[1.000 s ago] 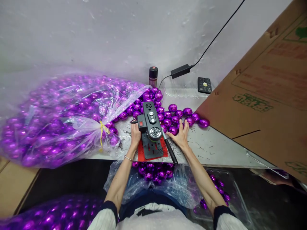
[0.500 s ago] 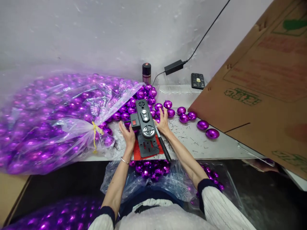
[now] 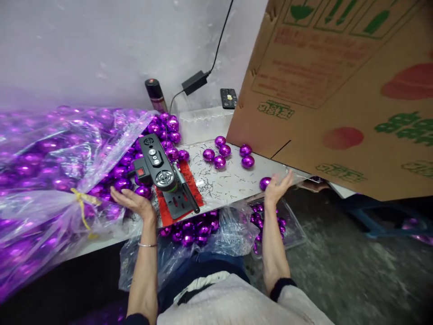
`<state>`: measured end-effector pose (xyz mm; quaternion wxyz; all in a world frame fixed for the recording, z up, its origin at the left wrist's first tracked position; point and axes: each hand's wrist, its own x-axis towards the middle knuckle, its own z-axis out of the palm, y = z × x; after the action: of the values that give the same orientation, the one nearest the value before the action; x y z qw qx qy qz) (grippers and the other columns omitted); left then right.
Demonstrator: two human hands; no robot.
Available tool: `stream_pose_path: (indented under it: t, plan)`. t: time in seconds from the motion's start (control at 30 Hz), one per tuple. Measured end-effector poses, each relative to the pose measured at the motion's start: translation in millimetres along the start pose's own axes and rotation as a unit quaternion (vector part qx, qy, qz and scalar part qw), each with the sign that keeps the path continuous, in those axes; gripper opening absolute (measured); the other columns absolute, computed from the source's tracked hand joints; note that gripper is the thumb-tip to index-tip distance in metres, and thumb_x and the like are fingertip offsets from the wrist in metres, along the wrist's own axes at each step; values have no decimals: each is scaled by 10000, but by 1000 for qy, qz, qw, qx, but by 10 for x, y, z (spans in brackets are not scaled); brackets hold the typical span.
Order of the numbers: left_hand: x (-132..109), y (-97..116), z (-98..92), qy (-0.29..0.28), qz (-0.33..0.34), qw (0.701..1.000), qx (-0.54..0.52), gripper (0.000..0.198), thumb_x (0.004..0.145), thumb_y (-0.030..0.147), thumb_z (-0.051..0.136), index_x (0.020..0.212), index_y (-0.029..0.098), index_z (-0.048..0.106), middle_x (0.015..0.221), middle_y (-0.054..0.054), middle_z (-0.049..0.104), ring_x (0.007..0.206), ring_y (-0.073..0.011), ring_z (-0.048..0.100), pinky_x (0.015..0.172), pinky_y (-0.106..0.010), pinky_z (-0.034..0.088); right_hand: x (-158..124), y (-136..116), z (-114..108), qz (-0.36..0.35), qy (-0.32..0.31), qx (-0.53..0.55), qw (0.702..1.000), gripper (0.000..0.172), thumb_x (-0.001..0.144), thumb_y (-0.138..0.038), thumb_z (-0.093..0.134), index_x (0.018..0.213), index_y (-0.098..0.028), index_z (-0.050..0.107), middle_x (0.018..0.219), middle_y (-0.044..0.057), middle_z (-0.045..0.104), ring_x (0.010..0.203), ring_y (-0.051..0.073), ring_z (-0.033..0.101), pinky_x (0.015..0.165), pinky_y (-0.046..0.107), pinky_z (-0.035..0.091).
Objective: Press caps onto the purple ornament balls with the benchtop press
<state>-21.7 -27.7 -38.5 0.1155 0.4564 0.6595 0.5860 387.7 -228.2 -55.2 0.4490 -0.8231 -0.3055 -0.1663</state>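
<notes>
My left hand lies palm up and open at the table's near edge, just left of a black machine that stands on a red mat. My right hand is raised at the table's right front edge, fingers spread and open, right beside one shiny purple ball. Several more purple balls lie loose on the grey table. A clear bag of purple balls rests on my lap below the table edge.
A big clear sack full of purple balls, tied with a yellow strap, fills the left. A large cardboard box overhangs the right. A spray can, a power adapter with cable and a small black remote stand by the wall.
My view has swung right. My right hand left the machine and moved out to the table's right front edge. My left hand turned palm up. The loose balls have scattered to the right.
</notes>
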Motion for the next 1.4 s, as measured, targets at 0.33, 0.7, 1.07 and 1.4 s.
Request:
stream_pose_path:
  t: [0.33, 0.7, 1.07, 1.4]
  plan:
    - [-1487, 69, -727, -210, 338, 908, -131, 349, 1061, 494, 465, 1151, 238, 683, 987, -58, 732, 976, -248, 756, 944, -446, 645, 203, -486, 1019, 87, -28, 92, 992, 884, 963, -799, 368, 1655, -251, 323, 1723, 212, 344, 1634, 386, 324, 1269, 678, 363]
    - [-2281, 1001, 1002, -463, 351, 811, 71, 779, 923, 63, 536, 1660, 255, 368, 1805, -182, 208, 1682, -416, 164, 1291, -723, 279, 415, -527, 1358, 130, -79, 208, 966, 921, 940, -830, 334, 1583, -181, 455, 1633, 203, 498, 1572, 320, 431, 1303, 558, 365]
    - [-2075, 817, 1048, -398, 327, 836, 190, 877, 872, -58, 453, 1680, 268, 362, 1787, -175, 270, 1671, -383, 221, 1285, -747, 251, 268, -1125, 2049, 44, -210, 268, 939, 831, 933, -799, 406, 1503, -214, 558, 1516, 173, 601, 1469, 292, 544, 1258, 515, 439]
    - [-1937, 792, 1023, -372, 249, 879, 162, 883, 838, -36, 528, 1650, 294, 422, 1776, -154, 316, 1665, -383, 256, 1292, -657, 346, 284, -1467, 2164, -50, -334, 190, 922, 856, 933, -736, 509, 1608, -217, 420, 1564, 170, 583, 1450, 310, 566, 1219, 504, 473]
